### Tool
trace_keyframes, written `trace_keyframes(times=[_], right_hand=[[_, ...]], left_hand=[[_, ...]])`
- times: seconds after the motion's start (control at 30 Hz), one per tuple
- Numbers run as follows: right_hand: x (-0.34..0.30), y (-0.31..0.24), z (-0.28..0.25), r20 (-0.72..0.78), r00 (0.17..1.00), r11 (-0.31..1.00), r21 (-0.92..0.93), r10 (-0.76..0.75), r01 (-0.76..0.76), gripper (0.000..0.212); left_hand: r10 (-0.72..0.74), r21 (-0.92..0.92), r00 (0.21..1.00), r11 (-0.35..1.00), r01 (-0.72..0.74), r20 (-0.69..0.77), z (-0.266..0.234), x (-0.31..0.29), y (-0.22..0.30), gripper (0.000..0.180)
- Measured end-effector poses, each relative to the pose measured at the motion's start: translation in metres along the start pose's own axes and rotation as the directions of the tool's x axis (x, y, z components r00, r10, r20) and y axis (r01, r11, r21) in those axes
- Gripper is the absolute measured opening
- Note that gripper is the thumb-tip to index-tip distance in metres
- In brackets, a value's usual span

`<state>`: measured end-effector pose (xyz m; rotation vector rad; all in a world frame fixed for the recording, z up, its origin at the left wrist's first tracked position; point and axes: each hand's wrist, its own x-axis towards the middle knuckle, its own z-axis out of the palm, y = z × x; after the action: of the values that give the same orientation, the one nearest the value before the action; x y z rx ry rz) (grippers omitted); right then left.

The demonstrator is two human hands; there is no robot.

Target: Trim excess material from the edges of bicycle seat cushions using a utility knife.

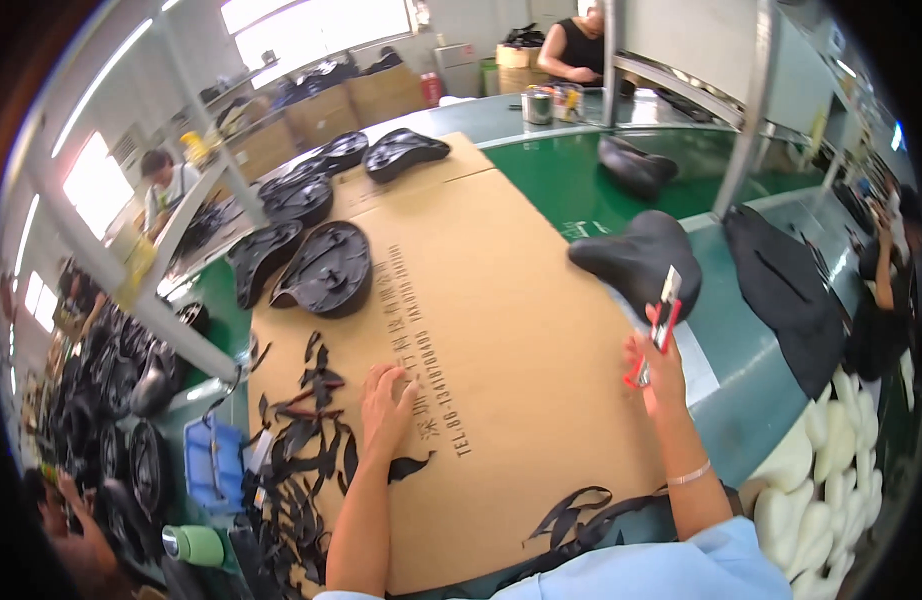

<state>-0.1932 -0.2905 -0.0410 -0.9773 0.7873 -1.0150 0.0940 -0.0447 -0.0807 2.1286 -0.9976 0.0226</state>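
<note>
Where the cardboard sheet (521, 370) comes nearest the body, loose black strips (303, 432) straggle along its edge and heap at its left, too tangled to count. One green cup (196, 545), one blue bin (213, 465) to the left; cream pads (819, 480) piled at right, uncounted. Left hand (389, 403): fingers curled, grasping nothing I can see, low over the cardboard; contact unclear from where I stand. Right hand (661, 368): closed round one cutting tool (667, 325), red-handled, bright metal head pointing away from the body, near the sheet's right edge. Just beyond, one near saddle (646, 250): black, smooth, broad-backed, nose leftward; cannot tell whether the tool touches it. Across at left, at least five upturned saddles (331, 265), black, undersides ribbed. Farther off, one smooth black far saddle (636, 168) on a green surface (541, 175). At the back, one co-worker (579, 50), black sleeveless top.
</note>
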Motion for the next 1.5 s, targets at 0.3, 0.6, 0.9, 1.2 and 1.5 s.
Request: trace_keyframes(times=[0.3,0.6,0.9,1.2,1.5], right_hand=[[0.056,-0.001,-0.025,-0.057,0.996,0.99,0.127,0.065,-0.057,0.047],[0.063,0.025,-0.033,-0.084,0.996,1.0,0.011,0.011,-0.01,0.023],[0.048,0.009,-0.034,-0.085,0.994,0.992,-0.109,-0.069,0.06,0.022],[0.056,0.012,-0.034,-0.234,0.792,0.776,-0.479,-0.564,0.411,0.02],[0.158,-0.063,-0.11,-0.176,0.976,0.99,-0.073,-0.131,0.12,0.032]], left_hand=[[0.013,0.142,1.0,0.99,-0.015,0.01,0.005,0.001,0.011,0.033],[0.244,0.688,0.968,0.694,-0.215,0.056,0.043,0.125,-0.011,0.044],[-0.253,0.864,0.966,0.475,0.17,-0.051,-0.014,0.191,-0.111,0.063],[-0.231,0.269,0.965,0.944,0.192,0.121,-0.049,0.126,-0.04,0.031],[0.02,-0.004,0.707,1.0,-0.025,0.707,-0.092,-0.002,0.053,0.041]])
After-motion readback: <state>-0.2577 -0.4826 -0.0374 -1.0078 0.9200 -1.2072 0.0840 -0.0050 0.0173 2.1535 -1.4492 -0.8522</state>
